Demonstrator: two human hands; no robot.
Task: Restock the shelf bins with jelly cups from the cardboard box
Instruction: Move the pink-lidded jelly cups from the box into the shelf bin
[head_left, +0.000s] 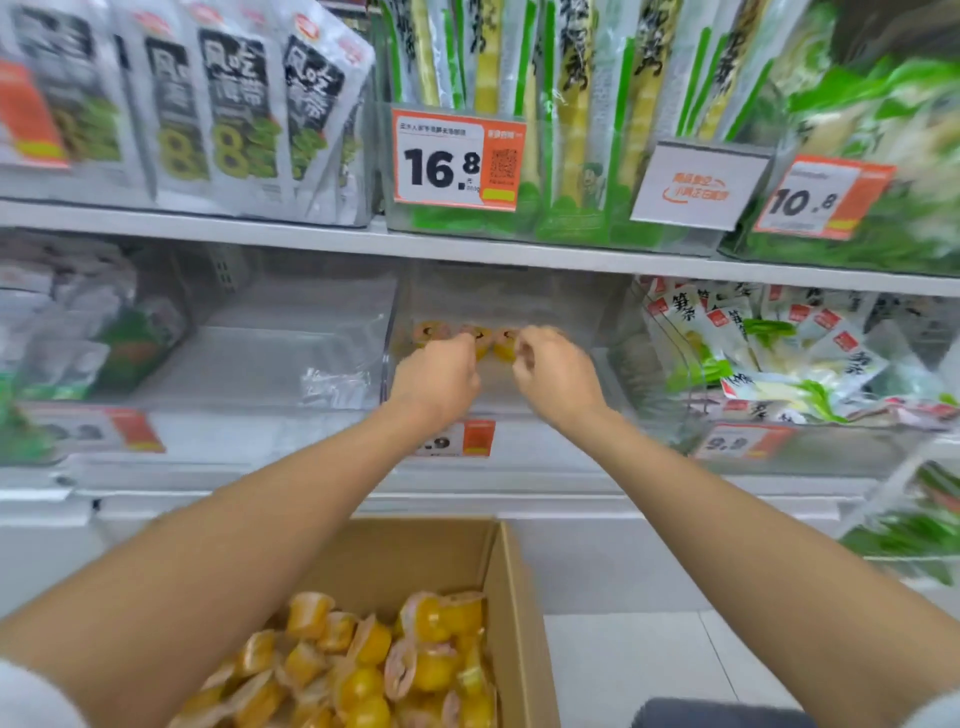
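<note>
- Jelly cups (427, 332): short row running L-R near back wall of clear plastic bin (571, 312); pinkish lids face front-up, yellow bodies below (blurry).
- L hand (436, 379) & R hand (556, 376): both in bin at the row, fingers curled; actual grip can't tell.
- Cardboard box (514, 597) below bin: more jelly cups, jumbled all ways, round, translucent yellow.
</note>
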